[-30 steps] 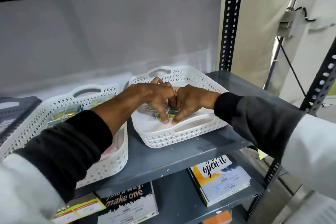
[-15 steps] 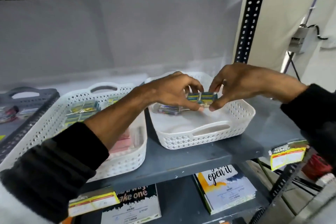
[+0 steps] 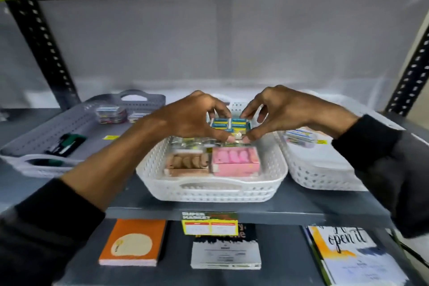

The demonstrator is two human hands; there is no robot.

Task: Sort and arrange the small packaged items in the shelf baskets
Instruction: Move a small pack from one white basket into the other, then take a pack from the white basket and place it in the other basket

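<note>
My left hand (image 3: pixel 188 118) and my right hand (image 3: pixel 281 111) together pinch a small blue-and-yellow pack of boxes (image 3: pixel 229 124) above the back of the middle white basket (image 3: pixel 209 189). That basket holds a pink box (image 3: pixel 235 161), a brown box (image 3: pixel 186 163) and shiny small packets (image 3: pixel 192 143) behind them. More blue-and-yellow packs (image 3: pixel 300 136) lie in the right white basket (image 3: pixel 320 176). A stack of similar packs (image 3: pixel 111 112) sits in the grey basket (image 3: pixel 25 146) on the left.
A dark green-and-black item (image 3: pixel 67 143) lies in the grey basket. A price label (image 3: pixel 210 224) hangs from the grey shelf edge (image 3: pixel 290 212). Notebooks, one orange (image 3: pixel 133 242), lie on the shelf below. Black perforated posts (image 3: pixel 44 53) stand at both sides.
The view has swung left, and the pack held between both hands has travelled from the right white basket to above the middle white basket.
</note>
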